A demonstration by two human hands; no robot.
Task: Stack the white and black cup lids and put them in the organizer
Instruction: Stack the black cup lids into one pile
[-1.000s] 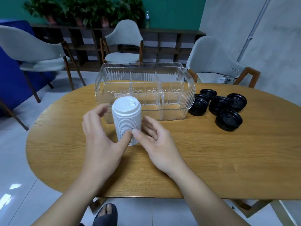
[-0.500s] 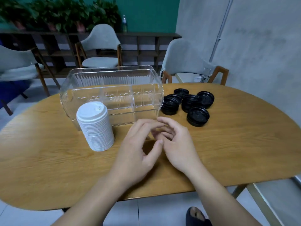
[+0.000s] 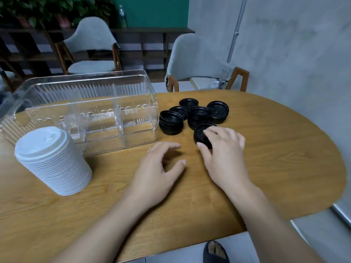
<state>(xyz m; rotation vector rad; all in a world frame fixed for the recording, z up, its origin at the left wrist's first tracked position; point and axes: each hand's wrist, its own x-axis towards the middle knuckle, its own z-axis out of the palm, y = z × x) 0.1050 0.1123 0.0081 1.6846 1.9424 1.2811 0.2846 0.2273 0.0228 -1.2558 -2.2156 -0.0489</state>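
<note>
The right hand (image 3: 226,149) is laid over the nearest pile of black lids (image 3: 202,134), with its fingers curled across the top lid and the thumb set against the pile's near edge, so the pile is gripped from above. The left hand (image 3: 161,168) is held just above the wooden surface (image 3: 275,158), beside the right hand and apart from the lids; its fingers are loosely curled and nothing is held.

Further black lids are seen behind the gripped pile: a taller pile (image 3: 171,122) to the left, just beside the organizer's end wall, another pile (image 3: 199,115) directly behind, and lower ones toward the far edge (image 3: 218,111). All rest on the surface, close together.

The clear organizer (image 3: 91,111) is recorded lying lengthwise on the surface, left of the black lids, with internal dividers visible. No lids are seen inside it. The tall stack of white lids (image 3: 53,160) stands upright, slightly tilted, in front of the organizer's left part, well apart from both hands.
</note>
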